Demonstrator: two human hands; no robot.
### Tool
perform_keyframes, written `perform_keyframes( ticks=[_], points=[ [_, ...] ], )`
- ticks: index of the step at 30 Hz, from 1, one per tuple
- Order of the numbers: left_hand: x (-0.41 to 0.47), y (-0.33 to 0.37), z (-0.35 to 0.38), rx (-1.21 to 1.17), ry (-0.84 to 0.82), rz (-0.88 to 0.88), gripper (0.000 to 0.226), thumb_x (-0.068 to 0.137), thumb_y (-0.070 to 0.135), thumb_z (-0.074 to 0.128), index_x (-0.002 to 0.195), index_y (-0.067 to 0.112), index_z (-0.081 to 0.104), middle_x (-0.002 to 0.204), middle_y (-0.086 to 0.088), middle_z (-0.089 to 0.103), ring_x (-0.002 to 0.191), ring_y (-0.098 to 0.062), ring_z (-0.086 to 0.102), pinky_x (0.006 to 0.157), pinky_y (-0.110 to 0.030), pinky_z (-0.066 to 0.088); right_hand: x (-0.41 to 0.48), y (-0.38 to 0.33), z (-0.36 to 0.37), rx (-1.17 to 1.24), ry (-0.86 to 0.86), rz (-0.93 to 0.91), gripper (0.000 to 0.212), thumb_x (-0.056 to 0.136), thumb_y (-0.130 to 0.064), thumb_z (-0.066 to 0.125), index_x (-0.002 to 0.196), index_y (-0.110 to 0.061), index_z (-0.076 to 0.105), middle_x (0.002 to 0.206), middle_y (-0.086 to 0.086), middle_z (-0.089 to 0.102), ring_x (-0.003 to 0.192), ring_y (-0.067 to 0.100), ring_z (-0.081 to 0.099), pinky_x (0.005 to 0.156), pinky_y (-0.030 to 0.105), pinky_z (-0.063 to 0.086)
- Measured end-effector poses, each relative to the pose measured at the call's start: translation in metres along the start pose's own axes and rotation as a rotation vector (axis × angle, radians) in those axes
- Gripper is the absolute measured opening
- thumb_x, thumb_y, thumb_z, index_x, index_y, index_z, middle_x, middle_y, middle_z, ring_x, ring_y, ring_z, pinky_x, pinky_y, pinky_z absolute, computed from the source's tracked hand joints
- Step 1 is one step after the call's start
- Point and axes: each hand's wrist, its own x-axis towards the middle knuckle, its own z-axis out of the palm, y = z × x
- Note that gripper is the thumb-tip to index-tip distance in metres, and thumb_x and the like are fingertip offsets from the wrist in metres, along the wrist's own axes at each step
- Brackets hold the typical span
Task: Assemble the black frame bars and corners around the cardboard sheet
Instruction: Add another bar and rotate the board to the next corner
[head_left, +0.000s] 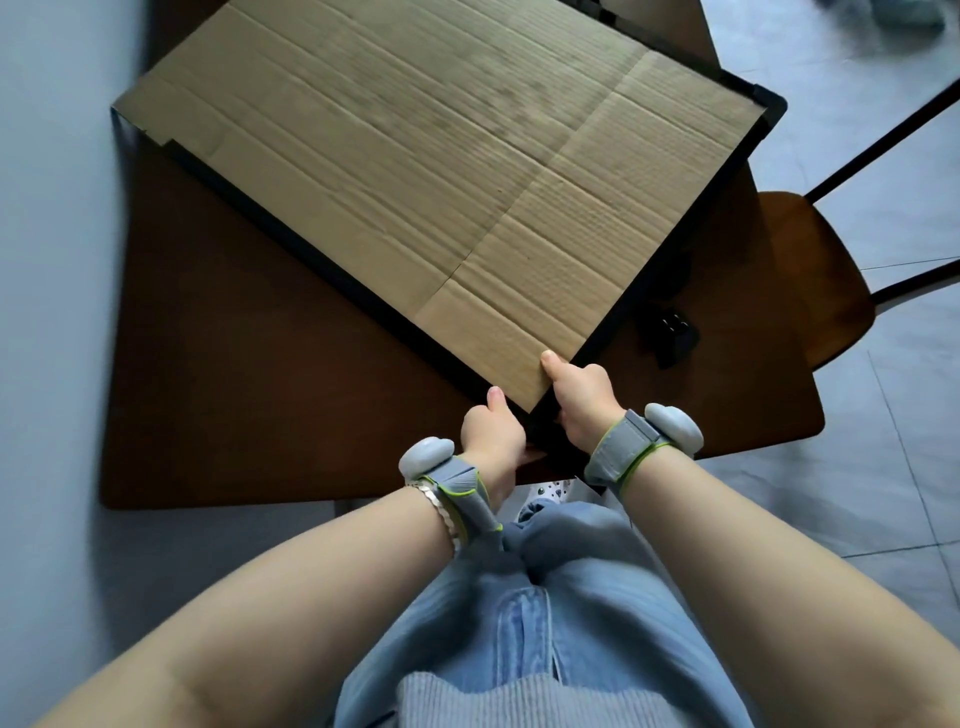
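Inspector: Grip status, both hands?

Technician: Left hand (491, 431) grips the near end of the left frame bar (319, 266); thumb lies straight along the bar's top; fingers curl beneath and are hidden. Right hand (582, 400) pinches the cardboard sheet (441, 171) at its near right edge; thumb presses on the top face; fingers wrap under the right frame bar (670, 247). Both hands sit either side of the sheet's near corner, close together but apart.

Inspector: Location of sheet and frame parts?

Technician: Sheet lies turned like a diamond over the brown table (260, 389); near corner at 6 o'clock between the hands; far-right corner at 2 o'clock; left corner at 10 o'clock, past the table edge. Left frame bar runs along the edge from 6 toward 10 o'clock, against the sheet; right frame bar runs along the edge from 6 toward 2 o'clock and meets a fitted corner piece (771, 104). Something dark shows under the sheet's tip at 6 o'clock; whether a corner is seated there cannot be told. Loose black part (675, 335) lies on the table at 2 o'clock of the right hand, apart from the frame; too dark to identify.

Inspector: Other items?

Technician: Left wrist device (426, 454) and right wrist device (672, 423), grey, strapped on; wooden chair (810, 280) at 3 o'clock of the table; blue jeans (545, 597) at 6 o'clock.
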Motion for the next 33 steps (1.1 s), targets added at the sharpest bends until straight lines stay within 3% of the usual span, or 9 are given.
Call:
perform_keyframes(
  ticks=[5, 10, 15, 17, 20, 22, 26, 30, 33],
  points=[
    [0.004, 0.033, -0.016, -0.074, 0.057, 0.057, 0.048, 0.102, 0.034, 0.031, 0.12, -0.006, 0.05, 0.12, -0.021, 0.054, 0.106, -0.042, 0.057, 0.072, -0.049, 0.056, -0.004, -0.004, -0.004, 0.031, -0.047, -0.004, 0.027, 0.09, -0.024, 0.059, 0.108, -0.004, 0.05, 0.12, 0.016, 0.057, 0.11, 0.032, 0.058, 0.097, 0.052, 0.047],
    [0.041, 0.052, -0.039, -0.07, 0.191, 0.096, 0.054, 0.095, 0.045, 0.04, 0.118, -0.003, 0.051, 0.124, -0.02, 0.056, 0.108, -0.039, 0.058, 0.087, -0.054, 0.052, -0.009, -0.007, 0.0, 0.08, -0.092, 0.013, 0.027, 0.093, -0.021, 0.055, 0.112, -0.004, 0.048, 0.117, 0.013, 0.056, 0.111, 0.03, 0.057, 0.097, 0.051, 0.046],
    [0.03, 0.067, -0.046, -0.181, 0.296, 0.125, 0.054, 0.098, 0.043, 0.039, 0.116, -0.006, 0.054, 0.108, -0.018, 0.06, 0.108, -0.035, 0.057, 0.091, -0.041, 0.048, -0.011, -0.001, 0.015, 0.098, -0.109, 0.039, 0.028, 0.091, -0.024, 0.057, 0.111, -0.005, 0.05, 0.122, 0.014, 0.057, 0.11, 0.031, 0.058, 0.096, 0.051, 0.048],
    [0.022, 0.047, -0.034, -0.21, 0.24, 0.104, 0.058, 0.098, 0.045, 0.035, 0.12, -0.005, 0.052, 0.127, -0.023, 0.057, 0.115, -0.039, 0.055, 0.092, -0.046, 0.047, -0.01, 0.004, 0.017, 0.097, -0.09, 0.053, 0.034, 0.09, -0.026, 0.059, 0.112, -0.001, 0.052, 0.121, 0.015, 0.059, 0.107, 0.031, 0.06, 0.093, 0.051, 0.049],
    [0.007, 0.018, -0.016, -0.291, 0.049, 0.001, 0.04, 0.1, 0.042, 0.033, 0.104, 0.008, 0.053, 0.11, -0.015, 0.059, 0.082, -0.025, 0.059, 0.071, -0.035, 0.047, -0.01, 0.007, 0.017, 0.071, -0.084, 0.048, 0.032, 0.089, -0.027, 0.06, 0.106, 0.0, 0.057, 0.117, 0.018, 0.062, 0.103, 0.032, 0.062, 0.092, 0.05, 0.051],
    [0.005, 0.014, -0.009, -0.349, 0.023, -0.031, 0.032, 0.101, 0.038, 0.032, 0.1, 0.011, 0.05, 0.105, -0.011, 0.057, 0.078, -0.019, 0.056, 0.077, -0.038, 0.047, -0.009, 0.008, 0.016, 0.068, -0.079, 0.038, 0.025, 0.089, -0.026, 0.059, 0.099, -0.003, 0.056, 0.115, 0.018, 0.062, 0.104, 0.033, 0.062, 0.093, 0.051, 0.05],
    [0.009, 0.023, -0.012, -0.36, 0.032, 0.011, 0.044, 0.102, 0.035, 0.031, 0.123, -0.001, 0.046, 0.106, -0.011, 0.056, 0.093, -0.024, 0.057, 0.087, -0.042, 0.049, -0.01, 0.007, 0.018, 0.052, -0.06, 0.022, 0.029, 0.087, -0.029, 0.061, 0.099, -0.005, 0.053, 0.114, 0.018, 0.061, 0.104, 0.033, 0.061, 0.092, 0.052, 0.05],
    [0.01, 0.023, -0.009, -0.32, 0.067, -0.004, 0.047, 0.102, 0.038, 0.03, 0.123, -0.001, 0.047, 0.082, -0.001, 0.054, 0.066, -0.014, 0.052, 0.054, -0.025, 0.04, -0.006, 0.013, 0.02, 0.019, -0.039, 0.018, 0.058, 0.063, -0.047, 0.062, 0.101, -0.003, 0.056, 0.11, 0.017, 0.062, 0.1, 0.033, 0.062, 0.091, 0.053, 0.05],
    [0.013, 0.02, -0.008, -0.292, 0.08, -0.004, 0.048, 0.102, 0.039, 0.028, 0.125, 0.0, 0.045, 0.08, 0.001, 0.05, 0.061, -0.012, 0.047, 0.048, -0.022, 0.031, -0.005, 0.017, 0.02, 0.033, -0.031, 0.012, 0.063, 0.065, -0.047, 0.062, 0.107, -0.001, 0.054, 0.111, 0.018, 0.061, 0.101, 0.034, 0.061, 0.092, 0.053, 0.05]
  ],
)
